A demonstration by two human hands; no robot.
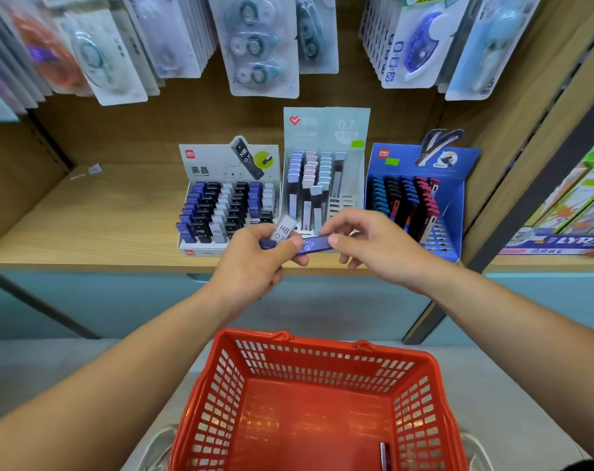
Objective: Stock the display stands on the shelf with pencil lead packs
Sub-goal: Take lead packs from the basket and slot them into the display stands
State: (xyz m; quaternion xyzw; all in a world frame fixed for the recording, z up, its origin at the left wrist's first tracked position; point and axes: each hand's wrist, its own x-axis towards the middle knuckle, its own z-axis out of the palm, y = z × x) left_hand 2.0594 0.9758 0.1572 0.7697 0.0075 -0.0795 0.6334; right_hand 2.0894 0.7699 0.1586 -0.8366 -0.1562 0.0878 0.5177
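here, at a wood-grain shelf (85, 229), a person's left hand (254, 263) curls round two slim rectangular lead packs, a glossy blue pack (314, 245) and a pale pack (283, 229) printed hb 0.7, while the right hand (377, 248) pinches the blue one's far end between thumb and fingertips. three cardboard display stands (326, 130) sit just behind, tiered with capped packs; a red lattice-walled plastic basket (322, 355) stands below.

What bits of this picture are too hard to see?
Head view:
- The blue pack: label partly covered by the thumb of the left hand.
- The slim thing in the red basket: cut off by the bottom edge.
- The hanging packs: blurred, tops cut off by the top edge.
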